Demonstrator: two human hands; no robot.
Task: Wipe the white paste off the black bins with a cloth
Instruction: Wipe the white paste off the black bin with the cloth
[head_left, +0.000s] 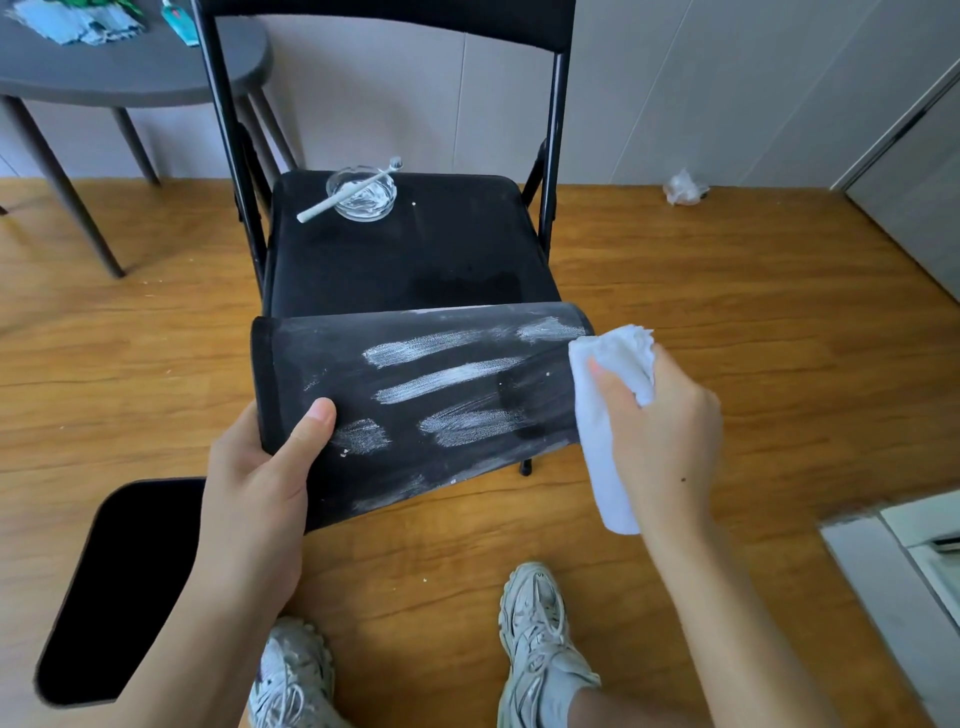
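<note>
Head view: hands grip smeared black bin (415, 395) and cloth (608, 415); no legible writing.

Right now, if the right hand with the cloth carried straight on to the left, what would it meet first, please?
Probably the nearest white paste streaks on the black bin: the right hand already holds the cloth at the bin's right end.

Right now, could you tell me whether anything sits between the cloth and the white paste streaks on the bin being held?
Nothing visible does. The white cloth in the right hand already meets the black bin at its right end, with the paste streaks just beyond on bare surface.
</note>
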